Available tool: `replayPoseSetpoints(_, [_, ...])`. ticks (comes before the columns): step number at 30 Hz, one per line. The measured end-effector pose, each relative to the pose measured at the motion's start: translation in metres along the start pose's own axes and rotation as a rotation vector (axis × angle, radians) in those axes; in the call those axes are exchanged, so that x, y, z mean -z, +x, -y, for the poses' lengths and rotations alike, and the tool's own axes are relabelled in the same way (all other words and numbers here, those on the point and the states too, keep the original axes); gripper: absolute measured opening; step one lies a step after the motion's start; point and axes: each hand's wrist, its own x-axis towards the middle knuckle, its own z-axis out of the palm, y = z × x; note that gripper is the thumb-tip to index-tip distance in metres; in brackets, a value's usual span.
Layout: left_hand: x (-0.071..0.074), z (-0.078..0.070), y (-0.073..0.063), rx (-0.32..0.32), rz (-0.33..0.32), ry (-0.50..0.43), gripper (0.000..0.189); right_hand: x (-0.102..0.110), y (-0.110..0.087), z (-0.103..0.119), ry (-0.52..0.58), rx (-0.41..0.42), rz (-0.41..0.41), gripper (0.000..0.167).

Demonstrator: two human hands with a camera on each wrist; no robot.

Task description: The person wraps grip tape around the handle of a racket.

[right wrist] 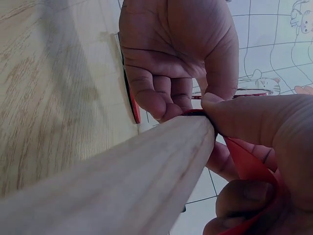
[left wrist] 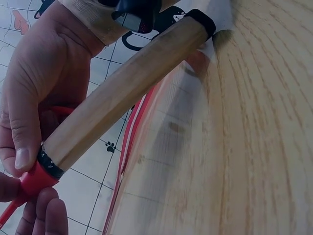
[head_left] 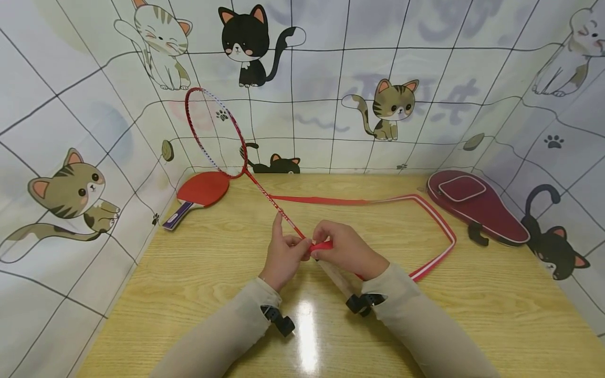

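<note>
A badminton racket (head_left: 257, 185) is held tilted, with its red and white head up at the far left. Its bare wooden handle (left wrist: 122, 93) points back toward me, a black band at each end. My left hand (head_left: 285, 257) pinches the racket at the red cone (left wrist: 38, 180) above the handle, index finger stretched along the shaft. With thumb and curled fingers, my right hand (head_left: 352, 249) holds red grip tape (right wrist: 249, 164) against the top of the handle. The tape's long loose length (head_left: 437, 220), white-striped in part, loops over the table.
A red table tennis bat (head_left: 205, 188) lies at the back left of the wooden table (head_left: 198, 278). At the back right is a dark red bat case (head_left: 472, 205) with a black strap (head_left: 478, 234). Cat-print walls (head_left: 321, 121) enclose the table's back and sides.
</note>
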Motion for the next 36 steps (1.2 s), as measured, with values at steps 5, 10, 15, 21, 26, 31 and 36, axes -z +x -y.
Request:
replayPoseSetpoints(5, [0.0, 0.001, 0.0, 0.004, -0.01, -0.016, 0.102, 0.002, 0.0, 0.0, 0.015, 0.003, 0.013, 0.03])
replayPoseSetpoints(10, [0.0, 0.003, 0.001, -0.003, -0.02, -0.026, 0.1, 0.009, 0.0, -0.001, 0.034, 0.019, 0.074, 0.028])
replayPoseSetpoints(15, [0.0, 0.003, 0.001, -0.007, -0.022, -0.022, 0.1, 0.013, 0.0, -0.004, 0.03, 0.048, 0.126, 0.027])
replayPoseSetpoints(21, [0.0, 0.002, 0.0, 0.0, -0.024, -0.026, 0.101, 0.013, 0.001, -0.004, 0.081, -0.003, 0.173, 0.034])
replayPoseSetpoints(26, [-0.001, 0.001, -0.001, -0.003, -0.009, -0.024, 0.101, 0.013, 0.0, -0.001, 0.101, -0.03, 0.205, 0.034])
replayPoseSetpoints(31, [-0.001, -0.001, -0.002, -0.008, 0.001, -0.024, 0.101, 0.012, -0.001, -0.001, 0.11, -0.028, 0.198, 0.032])
replayPoseSetpoints(36, [0.0, -0.001, -0.001, -0.001, -0.015, 0.007, 0.1, 0.008, -0.001, -0.002, 0.159, -0.023, 0.173, 0.031])
